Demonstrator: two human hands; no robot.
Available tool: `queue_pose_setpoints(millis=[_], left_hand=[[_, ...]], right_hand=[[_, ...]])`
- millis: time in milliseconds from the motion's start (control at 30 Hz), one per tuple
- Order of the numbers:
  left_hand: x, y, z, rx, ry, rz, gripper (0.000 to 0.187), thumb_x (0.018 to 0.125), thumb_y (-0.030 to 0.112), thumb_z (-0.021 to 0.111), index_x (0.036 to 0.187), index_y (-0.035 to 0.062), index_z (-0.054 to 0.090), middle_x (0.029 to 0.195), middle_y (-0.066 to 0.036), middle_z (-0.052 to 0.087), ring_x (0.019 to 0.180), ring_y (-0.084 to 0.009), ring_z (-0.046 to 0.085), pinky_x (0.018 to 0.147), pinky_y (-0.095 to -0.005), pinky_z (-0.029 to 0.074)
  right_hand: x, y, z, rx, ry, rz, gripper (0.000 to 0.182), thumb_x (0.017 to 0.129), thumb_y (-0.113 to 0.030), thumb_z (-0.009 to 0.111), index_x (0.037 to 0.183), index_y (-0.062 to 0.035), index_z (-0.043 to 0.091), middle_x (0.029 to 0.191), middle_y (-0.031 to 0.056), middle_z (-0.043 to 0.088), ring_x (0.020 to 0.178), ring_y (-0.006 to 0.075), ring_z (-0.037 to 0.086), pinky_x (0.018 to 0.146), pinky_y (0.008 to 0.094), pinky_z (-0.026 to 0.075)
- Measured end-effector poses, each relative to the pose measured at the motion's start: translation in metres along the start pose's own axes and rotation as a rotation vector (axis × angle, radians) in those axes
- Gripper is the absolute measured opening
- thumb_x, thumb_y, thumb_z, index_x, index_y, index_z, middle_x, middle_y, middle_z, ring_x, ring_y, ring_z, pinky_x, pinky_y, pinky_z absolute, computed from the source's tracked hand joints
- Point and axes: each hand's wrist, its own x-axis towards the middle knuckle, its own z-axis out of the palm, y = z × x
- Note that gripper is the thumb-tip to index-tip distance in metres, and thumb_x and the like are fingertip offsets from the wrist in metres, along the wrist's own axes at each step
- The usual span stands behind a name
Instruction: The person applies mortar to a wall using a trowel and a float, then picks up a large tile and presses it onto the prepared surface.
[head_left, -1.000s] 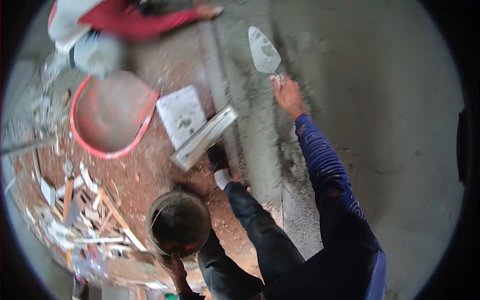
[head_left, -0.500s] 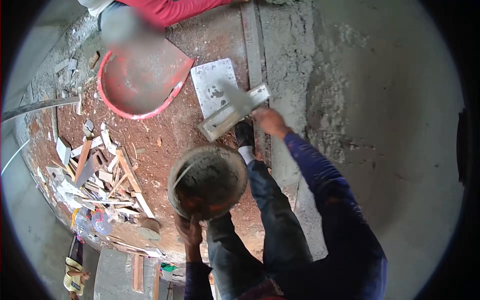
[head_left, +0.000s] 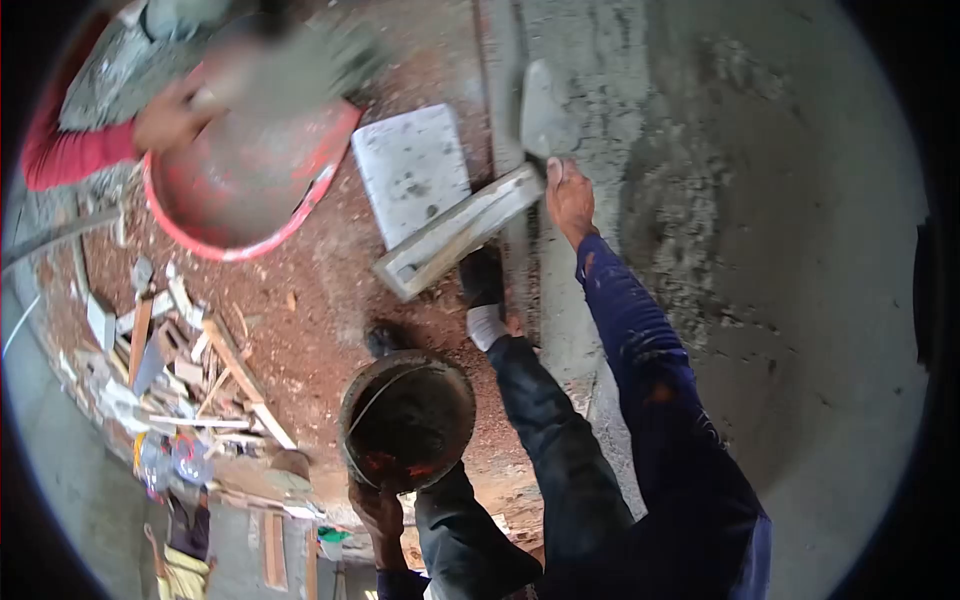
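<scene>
My right hand [head_left: 572, 200] is closed around the handle of a trowel [head_left: 547, 115], its pale blade pointing away over the grey mortar strip [head_left: 600, 60]. My left hand [head_left: 378, 508] grips the near rim of a round, mortar-stained pan [head_left: 408, 415], which has a thin wire handle and dark, wet residue inside. Just left of my right hand, a long mortar-smeared block [head_left: 465, 232] lies slantwise, overlapping a spotted white board [head_left: 410, 155]. My shoe [head_left: 482, 277] stands beside that block.
At upper left a co-worker's hand [head_left: 172, 118] is over a red basin [head_left: 240, 245] of mortar. Scrap wood [head_left: 235, 360] is heaped on the reddish ground at left. Smooth grey mortar [head_left: 800, 250] spreads at right. Another person [head_left: 187, 540] is at lower left.
My trowel has swung from above the block onto the mortar strip, blade now pointing away. The pan has moved lower, nearer my legs. The co-worker's arm has come over the red basin.
</scene>
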Motion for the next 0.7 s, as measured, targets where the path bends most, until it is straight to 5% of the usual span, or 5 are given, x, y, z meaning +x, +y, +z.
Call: queue_pose_setpoints(millis=[333, 400, 567, 667, 700], left_hand=[[0.027, 0.098, 0.038, -0.137, -0.072, 0.070, 0.050, 0.076, 0.005, 0.062, 0.124, -0.0032, 0.050, 0.113, -0.012, 0.060, 0.101, -0.0213, 0.057, 0.089, -0.0337, 0.045], [0.039, 0.113, 0.052, -0.159, -0.045, 0.084, 0.052, 0.076, 0.004, 0.062, 0.126, -0.0028, 0.050, 0.113, -0.013, 0.060, 0.102, -0.0222, 0.057, 0.088, -0.0346, 0.046], [0.056, 0.145, 0.062, 0.262, -0.105, 0.456, 0.054, 0.069, 0.000, 0.060, 0.122, -0.0066, 0.052, 0.110, -0.023, 0.062, 0.101, -0.0310, 0.061, 0.088, -0.0367, 0.047], [0.056, 0.161, 0.066, 0.311, -0.023, 0.777, 0.058, 0.065, -0.001, 0.062, 0.121, -0.0071, 0.053, 0.116, -0.028, 0.059, 0.107, -0.0411, 0.058, 0.091, -0.0425, 0.046], [0.055, 0.166, 0.057, 0.308, -0.024, 0.794, 0.058, 0.065, -0.001, 0.062, 0.121, -0.0071, 0.053, 0.116, -0.028, 0.059, 0.107, -0.0411, 0.058, 0.091, -0.0425, 0.046]], right_hand=[[-0.170, -0.111, -0.234, 0.024, -0.571, -0.017, 0.034, 0.094, -0.036, 0.046, 0.102, -0.0053, 0.058, 0.092, 0.0228, 0.065, 0.084, 0.0433, 0.062, 0.075, 0.0493, 0.050], [-0.202, -0.127, -0.246, -0.279, -0.455, -0.355, 0.025, 0.092, -0.024, 0.047, 0.103, -0.0063, 0.059, 0.083, 0.0161, 0.066, 0.074, 0.0396, 0.064, 0.067, 0.0462, 0.053], [-0.234, -0.169, -0.178, -0.574, -0.589, -0.321, 0.023, 0.090, -0.017, 0.044, 0.099, -0.0048, 0.062, 0.076, 0.0166, 0.064, 0.074, 0.0358, 0.065, 0.071, 0.0484, 0.052], [-0.286, -0.166, -0.113, -0.419, -0.014, -0.633, 0.019, 0.083, -0.018, 0.055, 0.095, -0.0058, 0.064, 0.098, 0.0218, 0.063, 0.090, 0.0330, 0.065, 0.072, 0.0386, 0.054], [-0.284, -0.203, -0.144, -0.380, -0.362, -0.384, 0.025, 0.085, -0.020, 0.054, 0.102, -0.0029, 0.061, 0.102, 0.0250, 0.061, 0.092, 0.0358, 0.063, 0.077, 0.0396, 0.052]])
